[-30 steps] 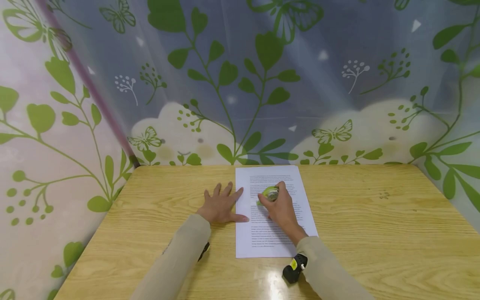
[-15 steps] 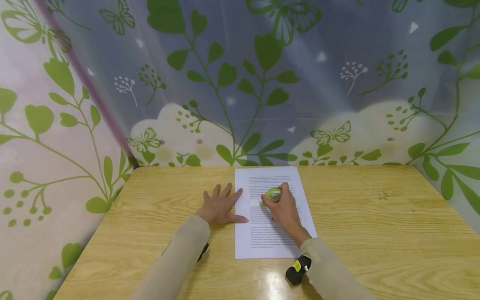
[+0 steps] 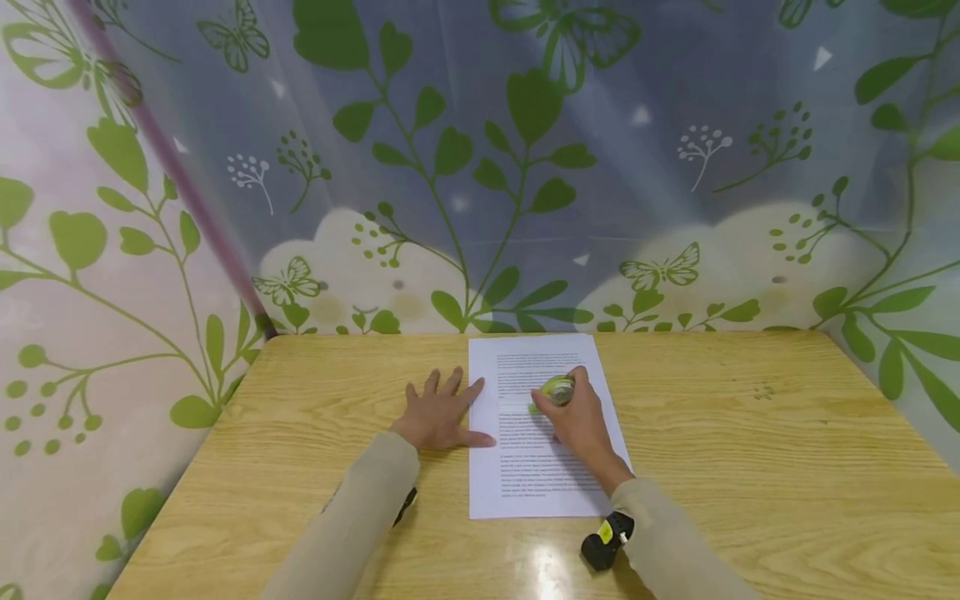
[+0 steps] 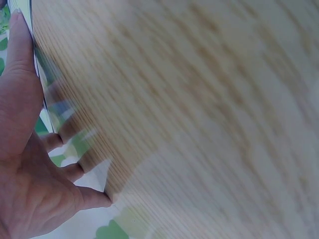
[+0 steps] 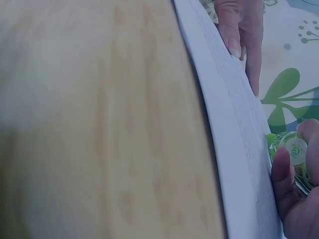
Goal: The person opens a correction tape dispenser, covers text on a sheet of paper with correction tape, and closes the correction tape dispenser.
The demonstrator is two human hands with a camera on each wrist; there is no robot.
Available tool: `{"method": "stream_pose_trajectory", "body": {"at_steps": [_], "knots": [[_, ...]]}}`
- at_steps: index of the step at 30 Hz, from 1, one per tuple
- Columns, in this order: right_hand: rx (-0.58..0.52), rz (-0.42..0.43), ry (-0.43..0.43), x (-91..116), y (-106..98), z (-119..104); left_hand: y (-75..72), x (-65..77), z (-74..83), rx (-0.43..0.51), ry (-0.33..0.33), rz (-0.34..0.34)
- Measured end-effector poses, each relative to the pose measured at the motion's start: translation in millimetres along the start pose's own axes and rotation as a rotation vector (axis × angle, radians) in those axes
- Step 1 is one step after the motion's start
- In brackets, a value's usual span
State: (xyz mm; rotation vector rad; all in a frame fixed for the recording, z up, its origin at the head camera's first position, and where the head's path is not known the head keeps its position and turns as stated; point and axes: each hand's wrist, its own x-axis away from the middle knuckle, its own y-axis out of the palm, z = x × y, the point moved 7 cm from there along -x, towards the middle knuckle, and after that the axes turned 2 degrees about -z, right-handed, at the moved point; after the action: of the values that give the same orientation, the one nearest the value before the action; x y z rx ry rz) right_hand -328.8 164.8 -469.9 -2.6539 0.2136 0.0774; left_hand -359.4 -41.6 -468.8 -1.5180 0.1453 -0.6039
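Observation:
A printed sheet of paper (image 3: pixel 483 492) lies on the wooden table, covered with lines of dark text. My right hand (image 3: pixel 588 429) grips a green and clear correction tape dispenser (image 3: pixel 557 388) between thumb and fingers, its tip low over the text near the middle of the page. In the right wrist view the round clear dispenser (image 5: pixel 295 152) shows a reel inside. A blank white band runs across the text left of the tip. With fingers spread, my left hand (image 3: pixel 438 419) rests flat at the page's left edge, thumb and index fingertip on the paper.
The wooden table (image 3: pixel 750 467) extends on both sides of the page. Behind it hangs a curtain (image 3: pixel 645 142) printed with leaves and butterflies. A black wrist camera (image 3: pixel 606 540) sits at the right cuff, close above the table.
My right hand has slid a little to the right across the page with the correction tape dispenser. The left hand has stayed in place on the paper's edge.

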Motion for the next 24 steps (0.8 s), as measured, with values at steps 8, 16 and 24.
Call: {"method": "stream_pose_trajectory", "body": {"at_steps": [8,16,24], "knots": [[-0.016,-0.009,0.004,-1,-5,3,-1.5,1.0,1.2,0.008,0.009,0.005],[-0.027,-0.027,-0.003,0,-7,3,-2.5,1.4,1.7,0.008,0.0,-0.002],[0.006,-0.036,0.004,0,-11,6,1.5,-0.8,-0.8,0.007,-0.012,-0.005]]}}
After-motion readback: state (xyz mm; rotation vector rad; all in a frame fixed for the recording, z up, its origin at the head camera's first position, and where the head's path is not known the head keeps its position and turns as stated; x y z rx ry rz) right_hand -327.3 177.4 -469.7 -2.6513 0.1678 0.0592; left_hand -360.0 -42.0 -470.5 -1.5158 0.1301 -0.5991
